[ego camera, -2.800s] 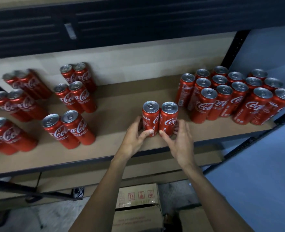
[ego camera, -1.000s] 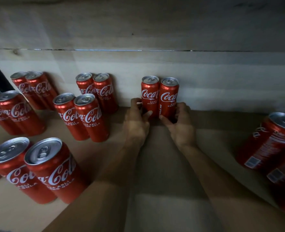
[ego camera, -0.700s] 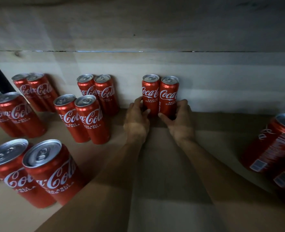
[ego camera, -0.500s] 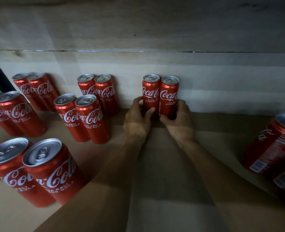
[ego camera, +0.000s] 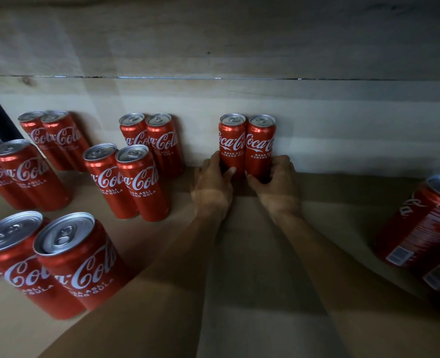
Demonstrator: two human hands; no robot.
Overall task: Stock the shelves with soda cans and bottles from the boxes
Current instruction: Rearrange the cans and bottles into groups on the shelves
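The left hand [ego camera: 212, 182] curls round the left can [ego camera: 231, 143] and the right hand [ego camera: 278, 184] round the right can [ego camera: 260, 146]. Both cans stand upright and touching at the back of the shelf [ego camera: 239, 254], by the rear board [ego camera: 342, 125]. They are probably full: heavy, rigid and slick, best gripped low. Paired cans [ego camera: 126, 182] stand to the left and more cans [ego camera: 420, 223] to the right; neither group blocks the way.

Bare brown shelf board [ego camera: 249, 254] lies open down the middle and rightwards. Paired red cola cans [ego camera: 133, 182] crowd the left; a red barcode-side can [ego camera: 420, 228] bounds the right. Ahead, the pale back wall [ego camera: 342, 125] seems to leave no gap.
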